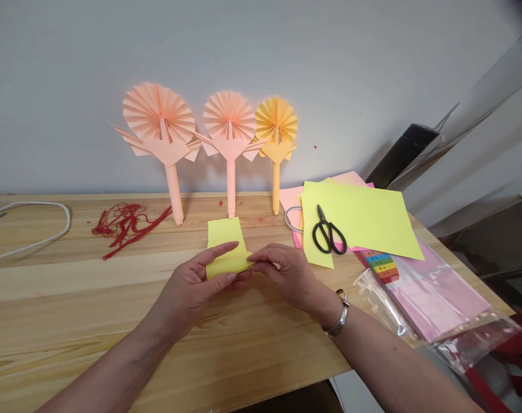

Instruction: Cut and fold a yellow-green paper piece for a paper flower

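Folded yellow paper sheet, held over pale wooden tabletop

Light, thin, easily creased; I judged its flat edges the place to take hold. Left hand was half-closed, its fingers along the sheet's near edge; right hand pinched its right end. Rainbow-striped packet label was too small to read.

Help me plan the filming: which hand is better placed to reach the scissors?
Probably the right hand: it sits closer to the scissors, while the left hand is farther off. Both are holding the yellow paper.
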Tool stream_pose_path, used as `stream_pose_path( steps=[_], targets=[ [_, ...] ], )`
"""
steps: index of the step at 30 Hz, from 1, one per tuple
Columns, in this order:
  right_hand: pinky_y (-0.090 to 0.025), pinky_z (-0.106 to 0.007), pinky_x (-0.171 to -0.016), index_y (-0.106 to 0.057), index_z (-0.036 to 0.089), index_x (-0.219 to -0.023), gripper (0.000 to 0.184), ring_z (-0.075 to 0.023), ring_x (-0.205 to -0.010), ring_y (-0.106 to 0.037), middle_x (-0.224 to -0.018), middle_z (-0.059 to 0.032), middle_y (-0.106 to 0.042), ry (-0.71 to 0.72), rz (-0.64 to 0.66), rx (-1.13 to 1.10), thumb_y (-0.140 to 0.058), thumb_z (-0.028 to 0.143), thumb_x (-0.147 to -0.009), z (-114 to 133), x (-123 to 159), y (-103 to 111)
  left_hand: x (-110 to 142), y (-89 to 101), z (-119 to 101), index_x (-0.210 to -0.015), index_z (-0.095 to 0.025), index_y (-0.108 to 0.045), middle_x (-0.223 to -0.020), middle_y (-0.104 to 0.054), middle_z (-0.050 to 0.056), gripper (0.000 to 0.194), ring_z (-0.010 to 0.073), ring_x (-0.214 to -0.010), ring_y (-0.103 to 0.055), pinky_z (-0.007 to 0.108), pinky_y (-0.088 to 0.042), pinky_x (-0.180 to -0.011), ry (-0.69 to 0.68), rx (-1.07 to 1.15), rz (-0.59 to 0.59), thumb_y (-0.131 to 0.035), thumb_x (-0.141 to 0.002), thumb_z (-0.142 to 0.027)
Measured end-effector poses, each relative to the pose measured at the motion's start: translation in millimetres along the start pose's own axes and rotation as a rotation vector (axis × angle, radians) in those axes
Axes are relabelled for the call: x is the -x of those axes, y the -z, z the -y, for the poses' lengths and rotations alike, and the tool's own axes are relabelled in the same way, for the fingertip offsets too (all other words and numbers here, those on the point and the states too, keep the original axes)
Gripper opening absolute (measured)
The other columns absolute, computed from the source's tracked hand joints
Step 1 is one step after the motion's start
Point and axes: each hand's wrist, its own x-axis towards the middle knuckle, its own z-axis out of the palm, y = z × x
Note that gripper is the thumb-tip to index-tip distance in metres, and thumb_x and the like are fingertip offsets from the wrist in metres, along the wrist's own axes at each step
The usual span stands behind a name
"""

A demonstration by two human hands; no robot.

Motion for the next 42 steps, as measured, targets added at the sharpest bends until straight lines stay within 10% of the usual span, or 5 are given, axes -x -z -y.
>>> stream_pose_path(
  steps=[20, 42],
  targets=[
    [-0.052, -0.022, -0.069, -0.068, 0.017, -0.083, 0.013, -0.0122, -0.074, -0.064, -0.080, -0.0037, -0.069, 0.048, -0.023, 0.060, -0.058, 0.008, -0.081, 1, -1, 3, -1, 5.1, -2, -0.131, -0.018, -0.045, -0.080, -0.077, 0.006, 0.072, 0.0205, -0.079, -0.071, 0.032, -0.054, -0.079, -0.019, -0.035, 0.022, -0.075, -0.066, -0.027],
    [-0.050, -0.022, -0.065, -0.068, 0.017, -0.079, 0.015, -0.0123, -0.070, -0.063, -0.077, -0.0026, -0.068, -0.054, -0.064, 0.133, -0.056, 0.008, -0.081, 1, -4, 10, -2, 6.3, 2, -0.093, -0.025, -0.071, -0.070, -0.072, -0.001, 0.032, 0.0169, -0.065, -0.066, 0.024, -0.052, -0.061, -0.348, -0.592, -0.339, -0.073, -0.064, -0.039]
  ],
)
